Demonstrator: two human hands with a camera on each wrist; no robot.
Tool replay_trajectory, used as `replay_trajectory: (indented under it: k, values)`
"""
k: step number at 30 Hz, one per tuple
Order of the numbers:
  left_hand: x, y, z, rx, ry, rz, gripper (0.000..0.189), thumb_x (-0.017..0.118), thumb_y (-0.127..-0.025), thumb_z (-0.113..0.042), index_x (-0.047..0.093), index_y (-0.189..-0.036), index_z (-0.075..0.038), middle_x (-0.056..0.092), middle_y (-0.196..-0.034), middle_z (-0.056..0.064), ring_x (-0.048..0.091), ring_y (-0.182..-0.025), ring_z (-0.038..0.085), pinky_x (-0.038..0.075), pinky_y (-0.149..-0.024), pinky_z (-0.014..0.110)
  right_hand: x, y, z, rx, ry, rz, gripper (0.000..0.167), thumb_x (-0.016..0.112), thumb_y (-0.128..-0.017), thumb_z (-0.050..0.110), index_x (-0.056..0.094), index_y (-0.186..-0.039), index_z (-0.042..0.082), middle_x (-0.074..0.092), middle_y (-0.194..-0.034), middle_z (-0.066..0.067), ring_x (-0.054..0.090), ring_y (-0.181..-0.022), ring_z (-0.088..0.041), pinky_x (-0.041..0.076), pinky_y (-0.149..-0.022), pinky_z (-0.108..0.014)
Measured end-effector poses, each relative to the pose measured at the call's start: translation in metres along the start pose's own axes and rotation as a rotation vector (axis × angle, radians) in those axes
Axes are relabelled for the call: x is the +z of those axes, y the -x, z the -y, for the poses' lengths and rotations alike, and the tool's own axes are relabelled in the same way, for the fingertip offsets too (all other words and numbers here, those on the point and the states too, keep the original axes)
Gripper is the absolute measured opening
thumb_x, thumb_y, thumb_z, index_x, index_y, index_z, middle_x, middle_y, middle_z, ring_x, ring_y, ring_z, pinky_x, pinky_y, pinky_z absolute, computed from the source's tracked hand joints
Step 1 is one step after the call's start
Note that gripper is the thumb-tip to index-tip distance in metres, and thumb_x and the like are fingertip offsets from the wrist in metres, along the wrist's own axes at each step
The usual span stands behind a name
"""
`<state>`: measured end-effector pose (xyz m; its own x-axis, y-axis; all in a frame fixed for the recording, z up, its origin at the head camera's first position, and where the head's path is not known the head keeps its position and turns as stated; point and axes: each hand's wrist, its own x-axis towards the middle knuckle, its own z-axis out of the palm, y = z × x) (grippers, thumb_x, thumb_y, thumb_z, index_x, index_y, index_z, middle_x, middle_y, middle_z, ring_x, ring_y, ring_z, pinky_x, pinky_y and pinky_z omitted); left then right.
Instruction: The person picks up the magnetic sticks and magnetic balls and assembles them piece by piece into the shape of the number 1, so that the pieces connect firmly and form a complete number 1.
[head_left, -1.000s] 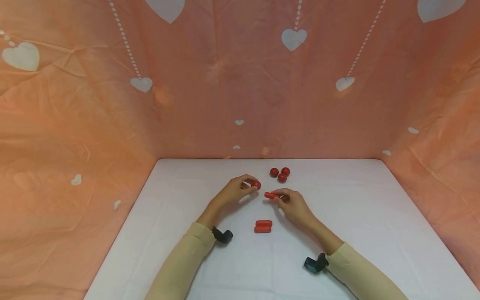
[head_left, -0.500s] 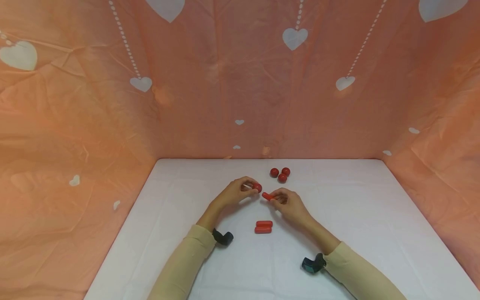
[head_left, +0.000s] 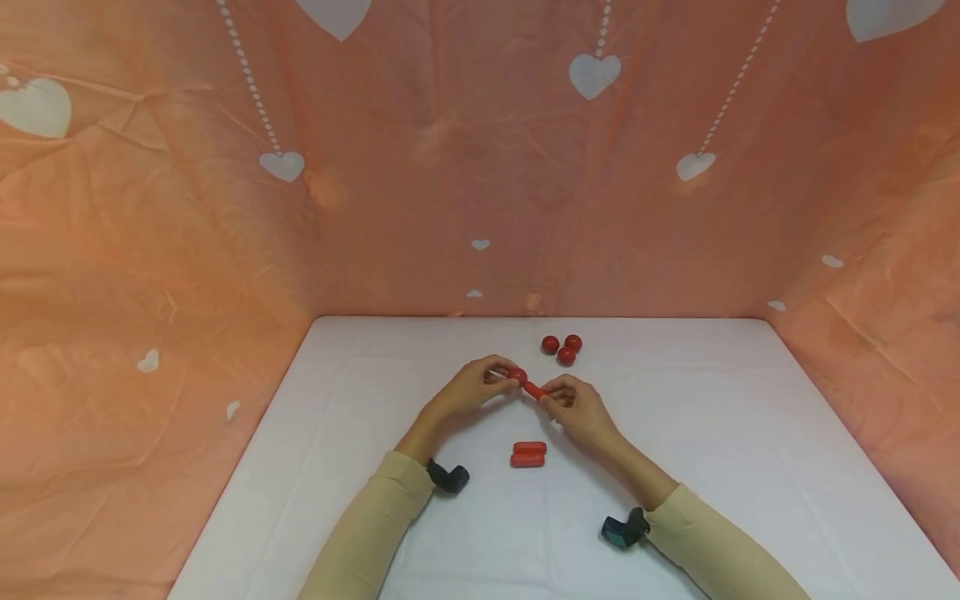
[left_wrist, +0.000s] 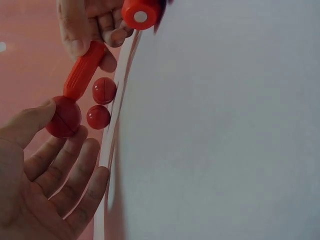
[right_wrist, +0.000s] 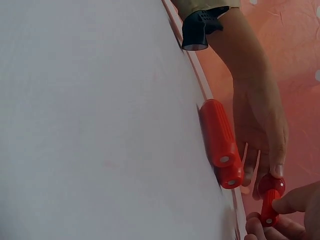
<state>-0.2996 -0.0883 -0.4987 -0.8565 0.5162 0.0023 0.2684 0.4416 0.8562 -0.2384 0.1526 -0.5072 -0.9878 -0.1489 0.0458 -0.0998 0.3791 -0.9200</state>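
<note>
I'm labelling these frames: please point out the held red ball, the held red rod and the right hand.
Held red ball [left_wrist: 65, 119], left wrist view: middle of its surface.
Held red rod [left_wrist: 84, 71], left wrist view: its ribbed side.
Right hand [head_left: 587, 410], head view: its middle.

the left arm [head_left: 363, 525], sleeved to near the wrist, slants up and inward from the bottom of the head view, and the right arm [head_left: 723, 542], sleeved alike, slants inward from the lower right, so that the left grip [head_left: 468, 387] and the right grip [head_left: 585, 412] face each other, fingertips near but apart. the left thumb [left_wrist: 32, 120] pinches against the nearest fingertips, while the outer left fingers [left_wrist: 80, 182] fan out, slightly bent. the right thumb [right_wrist: 295, 198] likewise pinches against curled right fingers [right_wrist: 287, 227], the right wrist [head_left: 648, 475] in line with its forearm.
</note>
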Motion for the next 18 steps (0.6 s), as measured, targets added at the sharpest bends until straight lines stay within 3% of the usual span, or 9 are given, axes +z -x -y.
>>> replay_trajectory:
  k: [7,14,18]
  values:
    - [0.0009,0.0015,-0.0037,0.005,-0.004,0.003,0.035,0.07,-0.107,-0.032,0.065,-0.136,-0.014,0.07,-0.13,0.008,0.07,-0.123,0.029,0.051,-0.11,0.05,0.0011,0.0003,0.0001,0.009,-0.019,0.013,0.019,0.073,-0.102,0.008,0.069,-0.118,-0.003,0.076,-0.1,-0.016,0.068,-0.078,-0.02,0.055,-0.067,-0.024]
    - [0.0047,-0.0016,0.0014,0.055,0.052,-0.008,0.034,0.069,-0.108,-0.027,0.064,-0.137,-0.009,0.072,-0.13,0.012,0.072,-0.12,0.03,0.054,-0.108,0.047,0.0009,0.0011,-0.0002,0.005,-0.029,0.022,0.021,0.073,-0.102,0.008,0.067,-0.118,-0.005,0.076,-0.1,-0.018,0.067,-0.078,-0.021,0.054,-0.064,-0.024]
    - [0.0064,-0.0017,0.0042,0.045,0.085,-0.017,0.038,0.07,-0.107,-0.028,0.063,-0.139,-0.008,0.071,-0.131,0.013,0.072,-0.12,0.029,0.053,-0.109,0.048,0.0007,0.0011,-0.0007,0.006,-0.022,0.028,0.021,0.072,-0.103,0.008,0.067,-0.119,-0.005,0.076,-0.1,-0.017,0.067,-0.079,-0.021,0.054,-0.065,-0.024]
